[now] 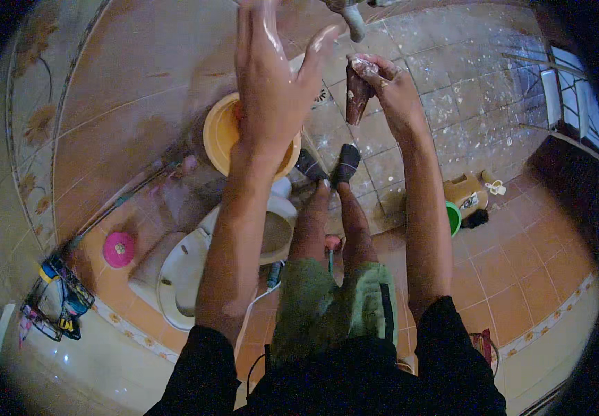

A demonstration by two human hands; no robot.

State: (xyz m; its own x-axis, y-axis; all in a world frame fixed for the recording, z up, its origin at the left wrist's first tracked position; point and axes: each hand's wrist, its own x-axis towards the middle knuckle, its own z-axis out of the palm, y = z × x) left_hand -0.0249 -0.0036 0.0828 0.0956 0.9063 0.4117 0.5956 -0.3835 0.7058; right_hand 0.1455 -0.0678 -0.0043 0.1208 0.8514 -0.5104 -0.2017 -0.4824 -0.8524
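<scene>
Brown tapered piece is to the right of the yellow basin; the right hand has its fingers pinching the upper end, probably so it hangs freely. Left hand, partly hiding the basin, is spread, with nothing visibly grasped.

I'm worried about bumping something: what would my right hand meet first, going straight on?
Probably the grey tap just ahead of your right hand, or your left thumb beside it; depth is unclear.
</scene>
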